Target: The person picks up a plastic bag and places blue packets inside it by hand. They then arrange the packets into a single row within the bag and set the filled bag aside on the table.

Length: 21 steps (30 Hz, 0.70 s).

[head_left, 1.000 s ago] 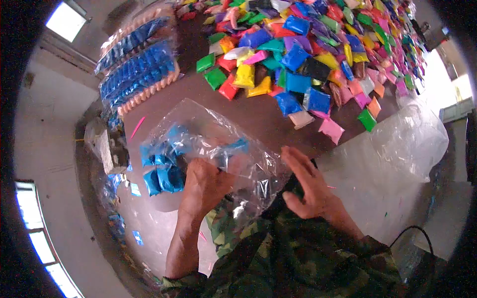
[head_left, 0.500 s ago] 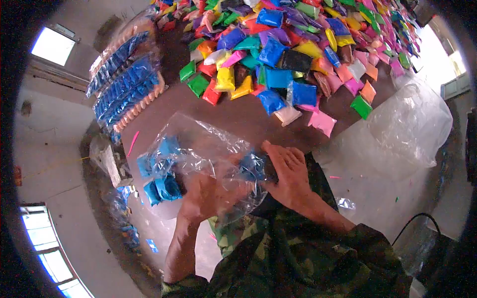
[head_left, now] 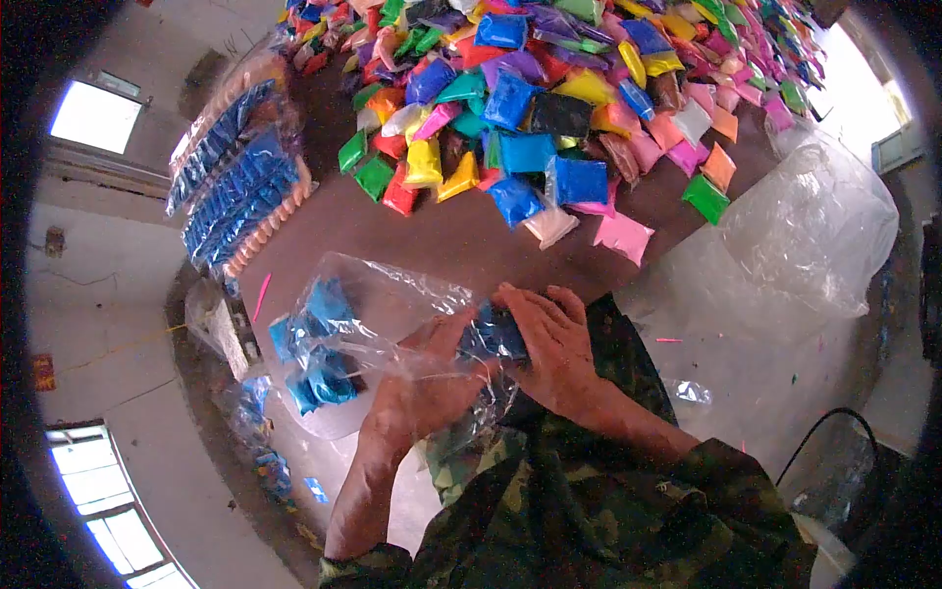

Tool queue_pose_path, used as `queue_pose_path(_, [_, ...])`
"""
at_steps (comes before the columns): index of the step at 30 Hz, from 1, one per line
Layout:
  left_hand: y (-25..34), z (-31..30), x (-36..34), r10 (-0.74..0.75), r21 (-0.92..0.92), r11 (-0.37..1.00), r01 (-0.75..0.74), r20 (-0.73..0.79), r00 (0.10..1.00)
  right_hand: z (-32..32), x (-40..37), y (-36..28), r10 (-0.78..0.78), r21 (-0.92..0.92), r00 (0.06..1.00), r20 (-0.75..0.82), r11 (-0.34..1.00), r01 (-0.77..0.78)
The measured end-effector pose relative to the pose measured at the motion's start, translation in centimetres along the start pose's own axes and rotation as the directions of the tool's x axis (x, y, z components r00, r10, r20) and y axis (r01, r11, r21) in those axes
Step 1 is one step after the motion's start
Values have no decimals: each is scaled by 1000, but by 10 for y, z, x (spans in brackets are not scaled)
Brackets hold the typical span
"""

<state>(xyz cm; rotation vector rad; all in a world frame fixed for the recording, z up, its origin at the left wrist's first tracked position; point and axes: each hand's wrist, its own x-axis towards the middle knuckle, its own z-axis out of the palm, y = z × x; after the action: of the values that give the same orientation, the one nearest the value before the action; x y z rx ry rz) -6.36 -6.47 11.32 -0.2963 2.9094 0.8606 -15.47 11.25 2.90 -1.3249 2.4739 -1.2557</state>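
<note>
A clear plastic bag (head_left: 392, 280) spreads over the near edge of the table, its film draped across my left hand (head_left: 422, 388). That hand is closed on the bag's film, its fingers partly hidden behind the shiny folds. From the other side my right hand (head_left: 549, 339) wraps its fingers round some blue packets (head_left: 494, 334), pressed between both hands at the end of the bag. To the left, several more blue packets (head_left: 329, 378) lie at the table's edge, partly seen through the film.
A large heap of small coloured packets (head_left: 510, 152) covers the far side of the brown table (head_left: 412, 231). Bagged rows of blue and peach packets (head_left: 240, 187) lie at the left. A big translucent bag (head_left: 814, 231) bulges at the right. A pink strip (head_left: 262, 296) lies near the left edge.
My left hand has come slightly right, closer to the blue packets under my right hand. The right hand has shifted a little left. The view has turned slightly, so the heap sits further left.
</note>
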Motion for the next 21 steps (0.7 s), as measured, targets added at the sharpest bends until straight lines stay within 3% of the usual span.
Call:
queue_pose_path(4, [0, -3, -2, -31, 39, 999, 32, -24, 999, -1, 0, 5, 26, 71, 1000, 2, 997, -26])
queue_pose_path(7, [-4, -5, -5, -83, -122, 989, 82, -6, 997, 0, -2, 9, -1, 60, 1000, -1, 998, 1])
queue_pose_path(10, [5, -5, -6, -240, -331, 911, 248, 64, 969, 2, -1, 7, 13, 73, 1000, -23, 997, -12])
queue_pose_path(16, [14, -7, 0, -45, 19, 999, 44, 35, 998, 2, -1, -2, -19, 24, 1000, -16, 1000, 19])
queue_pose_path(21, [-5, 12, -1, -70, 47, 996, 69, 12, 997, 11, -3, -5, 4, 100, 1000, -18, 995, -3])
